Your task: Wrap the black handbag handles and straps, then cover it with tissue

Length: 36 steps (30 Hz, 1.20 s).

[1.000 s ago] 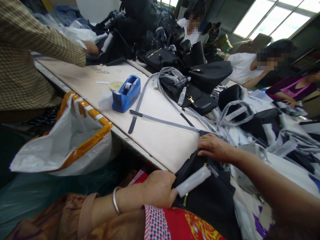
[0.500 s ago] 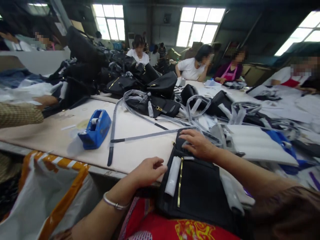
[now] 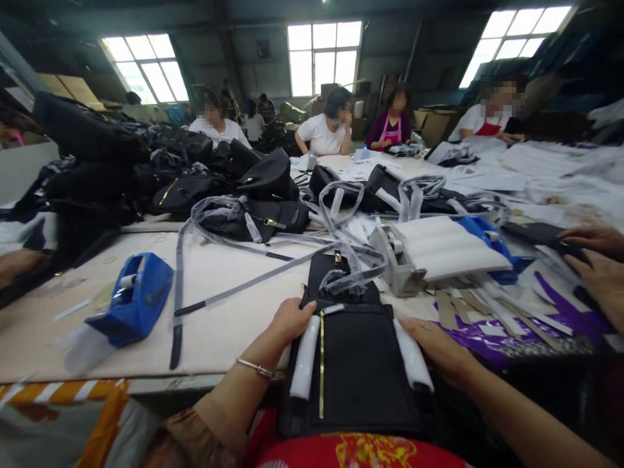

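A black bag [image 3: 358, 370] with a gold zipper lies against the table's front edge, its lower end at my red apron [image 3: 385, 452]. My left hand [image 3: 291, 318] grips its upper left edge, thumb on top and the other fingers mostly hidden. On the opposite edge my right hand [image 3: 431, 341] is closed round the side, beside a white-wrapped strip [image 3: 412, 357]; its fingertips are partly hidden. Another white wrap [image 3: 306, 357] runs along the zipper. Over the bag's top flap lies a long strap [image 3: 263, 279] in clear plastic, looped near a gold buckle [image 3: 338, 259].
A blue tape dispenser [image 3: 139, 299] stands at left, a grey dispenser [image 3: 397, 260] at right beside white padding [image 3: 453, 247]. Black bags [image 3: 268, 175] are heaped behind. Co-workers' hands [image 3: 597, 260] work at far right; another hand [image 3: 22, 263] is at far left.
My right hand has moved from the top flap to the bag's right edge, and my left hand has taken hold of the left edge. The view has turned right.
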Motion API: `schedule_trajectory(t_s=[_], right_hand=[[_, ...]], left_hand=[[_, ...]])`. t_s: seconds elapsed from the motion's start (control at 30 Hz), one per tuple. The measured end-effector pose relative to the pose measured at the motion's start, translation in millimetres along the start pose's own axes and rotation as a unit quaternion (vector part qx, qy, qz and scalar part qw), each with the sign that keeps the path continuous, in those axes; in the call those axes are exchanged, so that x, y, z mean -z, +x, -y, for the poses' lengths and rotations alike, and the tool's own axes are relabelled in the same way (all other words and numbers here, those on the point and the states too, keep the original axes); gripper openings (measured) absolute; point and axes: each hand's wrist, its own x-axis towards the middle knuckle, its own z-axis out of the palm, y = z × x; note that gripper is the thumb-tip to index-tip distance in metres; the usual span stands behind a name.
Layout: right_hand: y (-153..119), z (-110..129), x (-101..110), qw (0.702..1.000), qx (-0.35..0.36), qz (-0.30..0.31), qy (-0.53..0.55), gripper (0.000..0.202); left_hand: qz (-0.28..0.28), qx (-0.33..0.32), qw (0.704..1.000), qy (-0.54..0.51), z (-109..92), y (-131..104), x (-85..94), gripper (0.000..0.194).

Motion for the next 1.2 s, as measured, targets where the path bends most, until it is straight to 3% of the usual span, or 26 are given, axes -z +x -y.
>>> schedule_trajectory(t_s=[0.2, 0.37, 0.5, 0.67, 0.73, 0.87, 1.03, 1.13, 1.2], right_hand=[[25.1, 27.2, -17.6, 0.997, 0.070, 0.035, 0.018, 0.054], [48.5, 18.5, -39.3, 0.993, 0.101, 0.041, -0.050, 0.048], [44.3, 12.4, -28.5, 0.988, 0.140, 0.020, -0.062, 0.052], [17.0, 2.7, -6.2, 0.991, -0.034, 0.009, 0.130, 0.069], [3.8, 2.0, -5.8, 0.980, -0.050, 0.000, 0.191, 0.074], [-15.4, 16.9, -16.8, 0.988, 0.027, -0.004, 0.153, 0.071], [-31.6, 59.9, -23.8, 0.989, 0.146, -0.012, 0.017, 0.066], [-41.1, 79.0, -24.3, 0.966, 0.242, 0.088, -0.027, 0.041], [-40.7, 82.0, -23.4, 0.940, 0.309, 0.136, -0.046, 0.025]], left_hand=[[-0.035, 0.037, 0.999, -0.008, 20.1, -21.1, 9.9, 0.051], [-0.067, 0.044, 0.996, 0.027, 30.6, -21.8, 11.4, 0.045], [-0.090, 0.024, 0.995, 0.039, 28.5, -20.0, 18.6, 0.040], [-0.151, -0.022, 0.988, 0.025, 24.4, -38.2, 29.9, 0.036], [-0.155, -0.035, 0.987, 0.004, 24.1, -50.1, 30.4, 0.037], [-0.112, -0.051, 0.992, -0.004, 24.7, -69.6, 26.2, 0.037], [-0.090, -0.056, 0.994, 0.028, 20.6, -75.8, 25.7, 0.040], [-0.044, -0.044, 0.998, -0.026, 17.1, -76.2, 26.9, 0.051], [-0.044, -0.050, 0.996, -0.051, 16.1, -76.5, 27.4, 0.058]])
